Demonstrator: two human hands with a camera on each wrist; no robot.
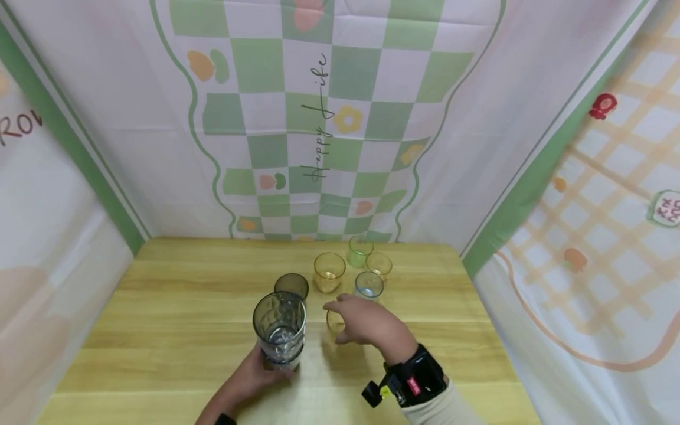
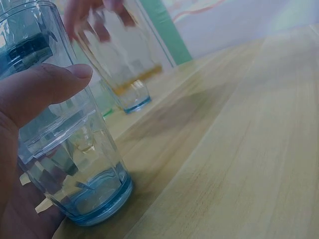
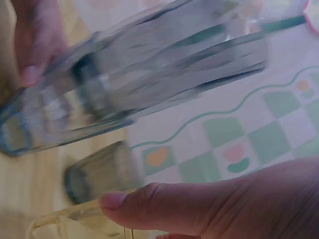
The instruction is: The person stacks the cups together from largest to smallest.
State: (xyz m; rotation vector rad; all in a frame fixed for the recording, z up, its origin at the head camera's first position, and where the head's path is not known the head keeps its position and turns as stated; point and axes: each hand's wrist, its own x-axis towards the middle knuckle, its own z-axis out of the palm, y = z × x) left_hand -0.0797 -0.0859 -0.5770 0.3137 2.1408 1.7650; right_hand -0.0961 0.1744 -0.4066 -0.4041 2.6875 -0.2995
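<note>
My left hand (image 1: 259, 373) grips a stack of blue-tinted clear glasses (image 1: 280, 321), one set inside another; the left wrist view shows the thumb across the upper part and the blue base (image 2: 102, 199) low by the table. With my right hand (image 1: 366, 323) I hold a yellow-tinted glass (image 1: 333, 323) from above, near its rim. In the right wrist view the thumb lies on this yellow glass (image 3: 79, 219). Just behind the stack stands a dark grey glass (image 1: 291, 285).
Behind my right hand several glasses stand on the wooden table (image 1: 175, 330): a larger amber glass (image 1: 329, 274), a blue-tinted glass (image 1: 369, 284), a smaller amber glass (image 1: 379, 264) and a green glass (image 1: 360, 252). Patterned cloth (image 1: 350, 159) hangs along the table's back and sides.
</note>
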